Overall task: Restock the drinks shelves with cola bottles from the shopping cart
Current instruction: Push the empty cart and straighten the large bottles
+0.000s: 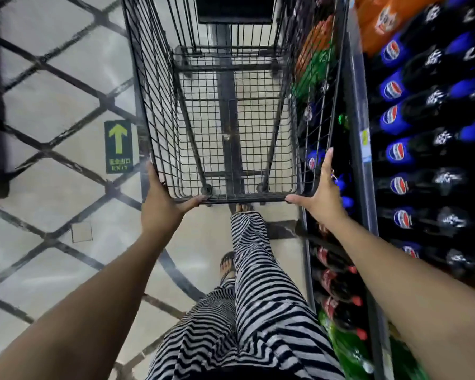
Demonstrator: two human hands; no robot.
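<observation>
A black wire shopping cart [244,199] stands right in front of me, and its basket holds no bottles that I can see. My left hand [162,198] rests on its near left corner, fingers straight along the side and thumb on the near rim. My right hand [321,193] lies the same way on the near right corner. Cola bottles with blue labels [395,152] fill the upper shelf at the right. Red-capped cola bottles [337,281] lie on the lower shelf by my right forearm.
The shelf edge [365,149] runs close along the cart's right side. Orange bottles [381,20] sit at the far end and green bottles [348,349] at the near end. A green exit arrow sticker [118,146] marks the tiled floor at left. My striped trousers [252,311] are below.
</observation>
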